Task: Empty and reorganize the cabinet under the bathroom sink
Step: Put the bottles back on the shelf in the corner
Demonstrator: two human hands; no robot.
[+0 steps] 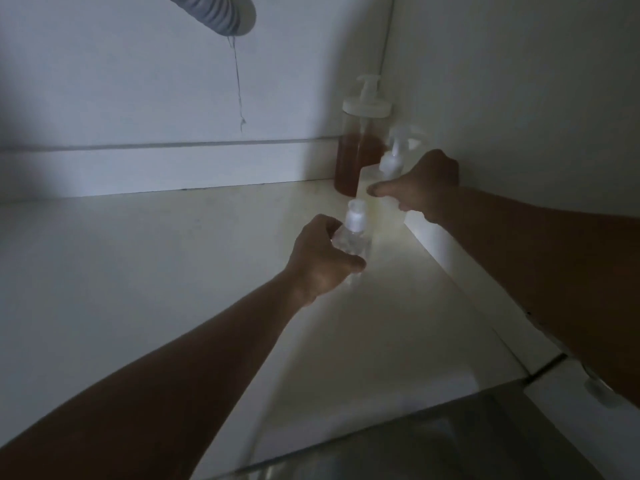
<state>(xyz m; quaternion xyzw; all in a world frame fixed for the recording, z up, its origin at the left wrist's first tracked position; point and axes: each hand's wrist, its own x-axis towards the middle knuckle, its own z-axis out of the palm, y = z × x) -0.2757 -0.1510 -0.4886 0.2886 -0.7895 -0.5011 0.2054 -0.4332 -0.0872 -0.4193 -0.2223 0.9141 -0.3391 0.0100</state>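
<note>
Cabinet floor [173,271] | left grip [322,261] holds small bottle [351,237] | right grip [422,188] holds pump bottle [389,188] | amber dispenser [360,147] behind

**Cabinet interior: clearance and obstructions**

Open floor: the cabinet floor [156,271] is seen bare across the left and centre, back to the rear wall.

Overhead: a ribbed drain hose [221,12] is hung at upper centre, with a thin strand trailed below it; open air is left beneath.

Right rear corner: occupied by an amber pump bottle [360,147], with a white pump bottle [384,188] set just in front of it and gripped by the right hand [426,188].

Centre right: a small clear bottle [353,237] is held by the left hand [322,261], near the side wall [519,98].
</note>
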